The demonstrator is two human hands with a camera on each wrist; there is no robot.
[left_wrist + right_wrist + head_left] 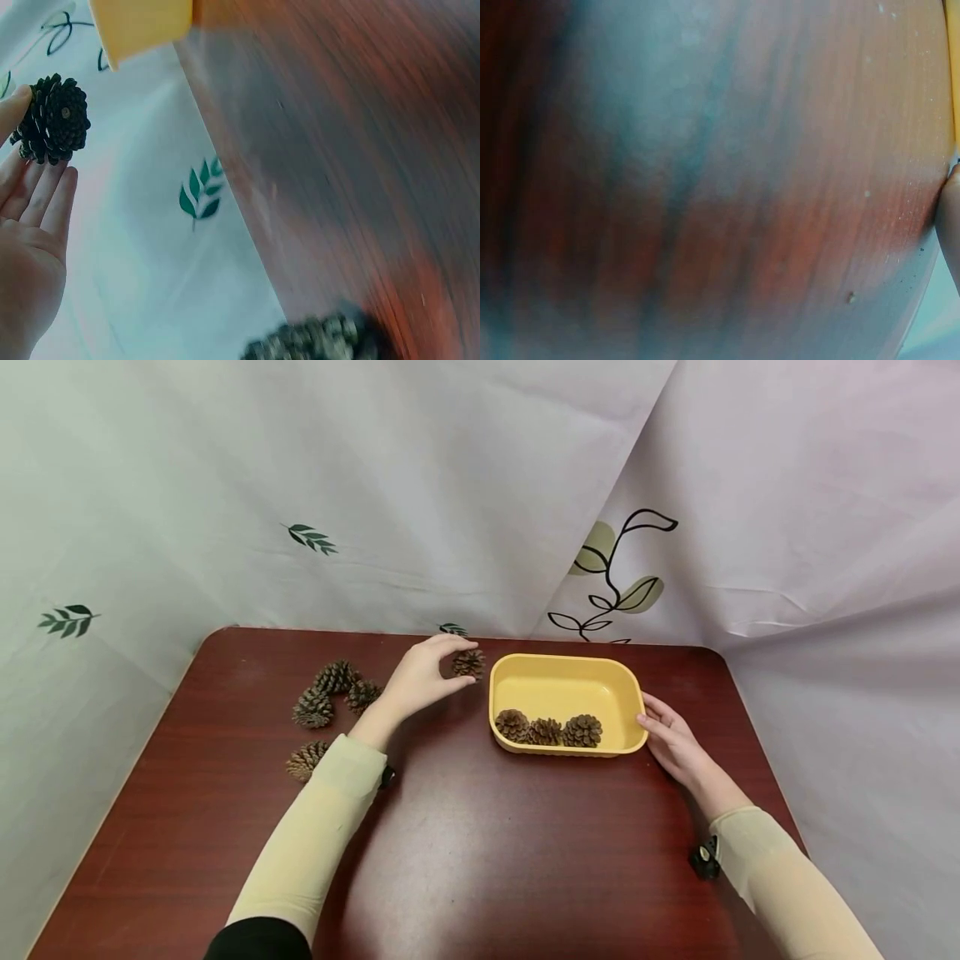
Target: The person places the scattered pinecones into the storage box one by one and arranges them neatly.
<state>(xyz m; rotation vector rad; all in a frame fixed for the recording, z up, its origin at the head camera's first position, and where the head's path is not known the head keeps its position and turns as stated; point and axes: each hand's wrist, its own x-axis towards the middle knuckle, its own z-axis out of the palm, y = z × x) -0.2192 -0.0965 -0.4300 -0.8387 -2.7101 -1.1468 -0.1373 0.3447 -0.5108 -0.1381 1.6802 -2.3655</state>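
Note:
My left hand [423, 677] holds a brown pine cone [468, 664] between thumb and fingers, just left of a yellow basin [566, 663]. In the left wrist view the same pine cone [56, 120] sits between the thumb and fingertips. Three pine cones [545, 732] lie in a row along the basin's near side. At the basin's right end my right hand [671, 739] grips the rim, thumb on top and fingers along the outside wall. Only a sliver of that hand and of the basin shows in the right wrist view.
Several pine cones [313, 708] lie on the left part of the dark red table [480, 852], one of them [306, 762] partly behind the left forearm. A pale curtain [420, 510] with leaf prints hangs along the table's back edge.

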